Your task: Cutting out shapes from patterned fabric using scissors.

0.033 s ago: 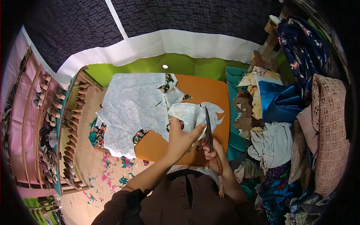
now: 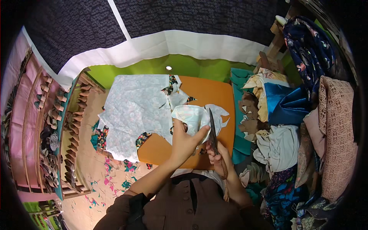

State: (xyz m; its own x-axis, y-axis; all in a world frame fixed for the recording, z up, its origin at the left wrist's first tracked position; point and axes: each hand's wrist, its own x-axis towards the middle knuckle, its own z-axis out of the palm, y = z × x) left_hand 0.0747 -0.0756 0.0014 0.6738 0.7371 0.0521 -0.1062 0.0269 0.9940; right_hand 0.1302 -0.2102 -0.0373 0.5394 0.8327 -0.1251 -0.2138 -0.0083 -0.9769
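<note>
My left hand (image 2: 185, 141) is closed on a pale piece of fabric (image 2: 194, 114), its thumb pointing right toward the blades. Dark scissors (image 2: 213, 130) are gripped by the handles in my right hand (image 2: 218, 156), blades pointing away from me along the fabric's right edge. Another pale scrap with pointed ends (image 2: 219, 115) lies just right of the blades. To the left, a large pale fabric sheet (image 2: 134, 107) is spread over the orange tabletop (image 2: 212, 90). Dark floral print shows at its cut edges. My left fingertips are partly hidden by the fabric.
Piled fabrics stand at the right, with a shiny blue cloth (image 2: 285, 101) and a crumpled white cloth (image 2: 278, 147). Wooden racks of shoe lasts (image 2: 74, 130) are on the left. Colourful scraps (image 2: 111, 180) litter the floor. A white-edged dark curtain (image 2: 191, 19) hangs at the back.
</note>
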